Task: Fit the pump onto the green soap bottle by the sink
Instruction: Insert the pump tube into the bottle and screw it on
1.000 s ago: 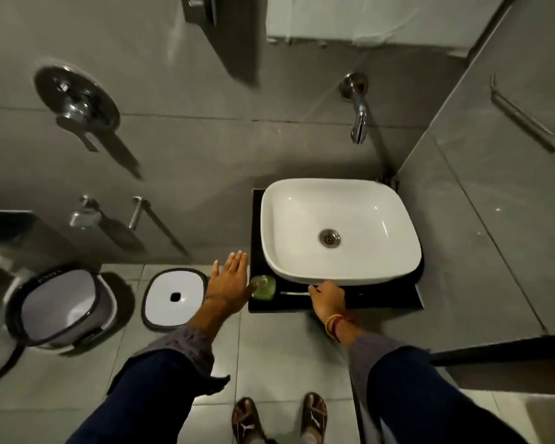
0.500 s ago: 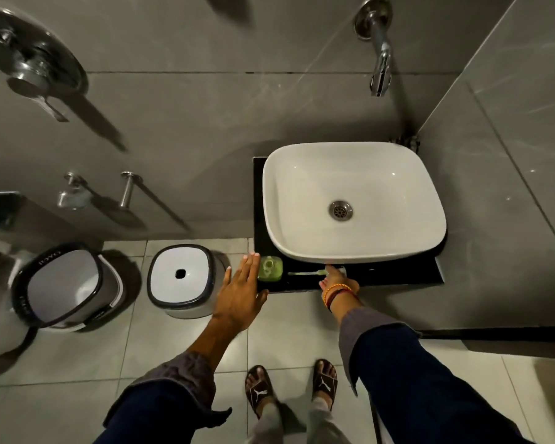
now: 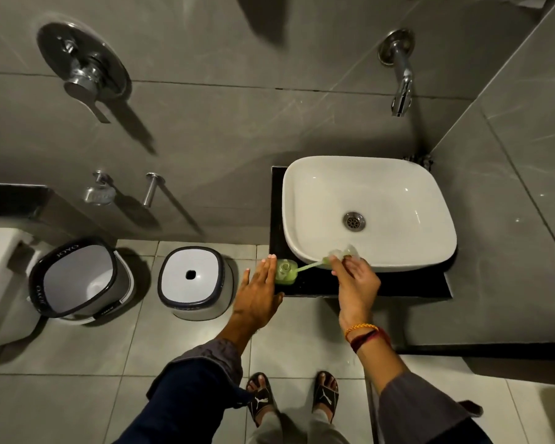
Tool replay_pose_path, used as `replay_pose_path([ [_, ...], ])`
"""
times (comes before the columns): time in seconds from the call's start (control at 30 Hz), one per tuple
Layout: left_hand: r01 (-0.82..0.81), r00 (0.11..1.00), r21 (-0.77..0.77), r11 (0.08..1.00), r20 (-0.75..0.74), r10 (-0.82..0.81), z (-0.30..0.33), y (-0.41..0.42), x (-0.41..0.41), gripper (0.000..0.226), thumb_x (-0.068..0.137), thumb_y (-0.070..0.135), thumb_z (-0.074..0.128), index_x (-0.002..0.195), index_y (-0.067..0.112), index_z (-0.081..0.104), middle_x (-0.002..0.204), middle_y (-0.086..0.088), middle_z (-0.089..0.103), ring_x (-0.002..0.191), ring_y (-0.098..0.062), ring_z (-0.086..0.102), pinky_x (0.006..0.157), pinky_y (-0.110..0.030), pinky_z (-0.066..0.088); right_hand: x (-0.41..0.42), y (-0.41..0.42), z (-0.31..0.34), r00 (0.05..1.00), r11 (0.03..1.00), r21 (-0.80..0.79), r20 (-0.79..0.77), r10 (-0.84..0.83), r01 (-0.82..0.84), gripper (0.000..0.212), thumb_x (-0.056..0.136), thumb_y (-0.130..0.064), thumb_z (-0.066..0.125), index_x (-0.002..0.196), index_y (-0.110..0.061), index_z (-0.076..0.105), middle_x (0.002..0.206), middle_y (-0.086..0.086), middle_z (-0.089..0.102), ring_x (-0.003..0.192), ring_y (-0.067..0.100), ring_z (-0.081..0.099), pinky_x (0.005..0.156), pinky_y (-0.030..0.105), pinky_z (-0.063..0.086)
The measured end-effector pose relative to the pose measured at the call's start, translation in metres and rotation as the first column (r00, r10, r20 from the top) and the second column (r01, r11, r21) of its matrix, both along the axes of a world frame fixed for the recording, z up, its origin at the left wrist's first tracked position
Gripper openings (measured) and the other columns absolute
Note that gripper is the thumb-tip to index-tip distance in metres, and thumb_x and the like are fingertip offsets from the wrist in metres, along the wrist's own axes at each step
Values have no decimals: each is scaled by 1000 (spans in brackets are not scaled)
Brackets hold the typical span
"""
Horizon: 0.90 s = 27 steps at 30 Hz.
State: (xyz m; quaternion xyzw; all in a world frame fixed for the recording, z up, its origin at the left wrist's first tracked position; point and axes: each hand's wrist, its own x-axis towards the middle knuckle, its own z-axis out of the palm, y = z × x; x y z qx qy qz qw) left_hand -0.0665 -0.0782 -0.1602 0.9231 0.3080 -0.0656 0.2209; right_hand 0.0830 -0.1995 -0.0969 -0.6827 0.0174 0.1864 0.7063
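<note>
— Where's the green soap bottle [image 3: 285, 271]?

— On the glossy black counter [image 3: 398, 285], at its left front corner, just beside the rounded white ceramic basin [image 3: 366, 187]. It looks squat and translucent, with its mouth uncovered.

— And the hands?

— The left hand [image 3: 257, 293] is spread flat, fingers straight, its fingertips against the bottle's left side and gripping nothing. The right hand [image 3: 354, 283] pinches the clear plastic pump [image 3: 343, 251] by its head, over the basin's front rim. The thin pale-green tube slants down left, its tip at the bottle's mouth.

— Anything on the floor?

— Matte grey tiles, a squarish white-topped stool [image 3: 193, 277], and a dark-rimmed bucket [image 3: 77, 280] beside it.
</note>
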Motion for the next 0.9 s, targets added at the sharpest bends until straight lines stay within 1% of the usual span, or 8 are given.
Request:
replay_pose_path([
  [0.07, -13, 1000, -5, 1000, 3, 13, 0, -1, 0, 85, 103, 42, 47, 160, 14, -8, 171, -6, 2, 157, -24, 4, 128, -51, 9, -5, 13, 8, 989, 993, -55, 99, 106, -101, 29, 77, -6, 83, 104, -8, 73, 83, -4, 78, 77, 4, 74, 71, 14, 58],
  [0.23, -37, 999, -16, 999, 22, 37, -1, -4, 1, 85, 103, 42, 48, 160, 13, -7, 171, -7, 2, 157, -25, 5, 128, -51, 7, -13, 32, 2, 927, 941, -257, 245, 283, -219, 39, 74, -13, 87, 110, -6, 71, 91, 7, 76, 81, 16, 75, 72, 20, 61],
  [0.33, -49, 998, -14, 999, 29, 49, -2, -5, 2, 84, 103, 41, 48, 160, 13, -7, 171, -7, 3, 157, -24, 5, 128, -51, 6, -17, 38, -8, 850, 862, -408, 297, 435, -299, 37, 75, -13, 86, 108, -10, 71, 89, 1, 73, 78, 15, 71, 67, 13, 59],
  [0.4, -52, 998, -14, 999, 20, 52, -3, -5, 2, 84, 103, 41, 48, 160, 13, -7, 171, -6, 2, 157, -24, 4, 128, -51, 5, -20, 43, -14, 768, 781, -527, 327, 551, -335, 33, 76, -12, 85, 106, -10, 72, 95, 3, 73, 80, 15, 69, 70, 20, 61],
  [0.5, -46, 999, -8, 999, -1, 46, -4, -5, 2, 82, 104, 42, 46, 160, 14, -7, 171, -5, -2, 158, -23, 0, 128, -51, 4, -26, 52, -18, 666, 611, -701, 259, 699, -369, 32, 79, -19, 80, 110, -13, 72, 106, 7, 75, 92, 22, 71, 79, 34, 62],
  [0.63, -27, 999, 8, 1000, -20, 27, -6, -3, 2, 81, 105, 43, 44, 160, 15, -8, 171, -4, -5, 157, -23, -3, 128, -52, 4, -30, 57, -15, 518, 445, -845, 250, 818, -295, 48, 84, -31, 72, 130, -20, 63, 123, 5, 69, 114, 27, 64, 89, 41, 59],
  [0.77, -33, 999, -3, 999, 1, 33, -6, -3, 1, 81, 105, 42, 43, 160, 16, -9, 171, -4, -6, 157, -23, -3, 128, -52, 3, -25, 62, -14, 396, 374, -882, 246, 885, -287, 33, 87, -23, 71, 118, -12, 67, 118, 10, 69, 109, 28, 65, 89, 38, 58],
  [0.9, -19, 1000, 2, 1000, 0, 19, -9, -3, 1, 78, 105, 43, 42, 161, 19, -7, 170, -1, -9, 157, -23, -6, 128, -54, 4, -22, 70, -10, 347, 257, -942, 172, 922, -215, 37, 93, -38, 65, 116, -9, 66, 117, 11, 69, 106, 27, 67, 88, 35, 56],
])
